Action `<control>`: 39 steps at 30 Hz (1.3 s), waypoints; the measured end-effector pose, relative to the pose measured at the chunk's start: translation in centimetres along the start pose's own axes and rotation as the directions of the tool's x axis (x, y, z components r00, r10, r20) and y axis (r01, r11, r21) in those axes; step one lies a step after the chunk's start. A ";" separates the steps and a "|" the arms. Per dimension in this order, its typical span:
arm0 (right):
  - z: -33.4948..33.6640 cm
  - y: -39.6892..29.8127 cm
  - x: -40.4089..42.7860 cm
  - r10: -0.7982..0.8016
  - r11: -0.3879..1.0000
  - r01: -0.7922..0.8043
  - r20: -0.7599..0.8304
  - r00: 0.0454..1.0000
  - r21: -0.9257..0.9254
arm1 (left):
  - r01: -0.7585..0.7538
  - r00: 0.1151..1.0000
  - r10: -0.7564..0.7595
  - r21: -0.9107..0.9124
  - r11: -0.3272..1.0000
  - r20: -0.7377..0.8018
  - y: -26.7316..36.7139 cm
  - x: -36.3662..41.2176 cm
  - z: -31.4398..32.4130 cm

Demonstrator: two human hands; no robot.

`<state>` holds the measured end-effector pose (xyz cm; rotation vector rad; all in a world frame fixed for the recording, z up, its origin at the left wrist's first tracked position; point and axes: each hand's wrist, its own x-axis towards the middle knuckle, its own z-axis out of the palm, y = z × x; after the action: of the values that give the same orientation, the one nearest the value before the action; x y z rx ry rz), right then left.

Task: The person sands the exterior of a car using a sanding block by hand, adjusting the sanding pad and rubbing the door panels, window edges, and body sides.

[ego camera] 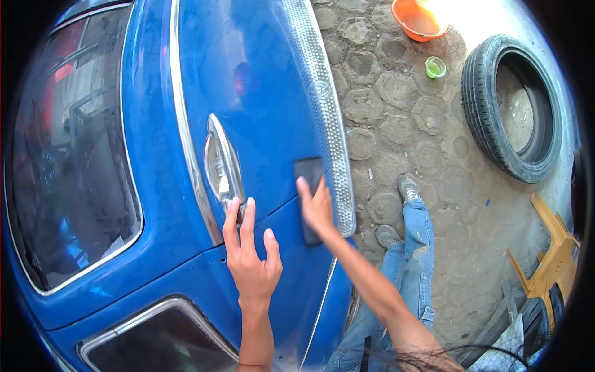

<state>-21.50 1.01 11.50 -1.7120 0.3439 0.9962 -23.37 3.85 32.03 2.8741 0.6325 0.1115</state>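
A blue car door [269,121] stands before me, with a chrome door handle [225,158] set in a cup. My left hand [254,267] has its fingers spread at the handle's lower end; whether the fingertips touch it I cannot tell. My right hand [318,207] grips a dark rectangular block [310,232], flat against the blue paint near the door's lower edge. The block spans the seam between the door and the rear body panel [288,260]. Along the door's bottom runs a dimpled metal strip [338,153].
Hexagonal paving [395,130] lies beside the car, under my shoes. At the upper right are an orange bucket [413,28], a green plastic cup [435,68] and a tyre [479,107]. A yellow plastic chair [553,260] is at the right. Dark windows [79,153] line the car's left side.
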 end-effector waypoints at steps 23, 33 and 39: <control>3.0 7.5 16.6 0.071 0.974 -0.066 -0.016 0.997 0.215 | 0.217 0.924 -0.126 0.224 0.950 -0.361 -2.1 4.5 4.9; 2.2 7.1 16.9 -0.168 0.972 0.154 0.065 0.984 0.179 | -0.112 0.990 0.134 0.365 0.924 -0.035 -3.2 5.1 2.2; 2.5 4.2 24.7 0.343 0.930 -0.336 -0.027 0.939 0.147 | 0.182 0.982 -0.150 0.370 0.911 -0.114 -1.2 4.7 3.1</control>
<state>-10.35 7.60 -10.09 -1.5826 0.7482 1.1475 -19.19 6.35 28.88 3.1767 1.0142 0.0921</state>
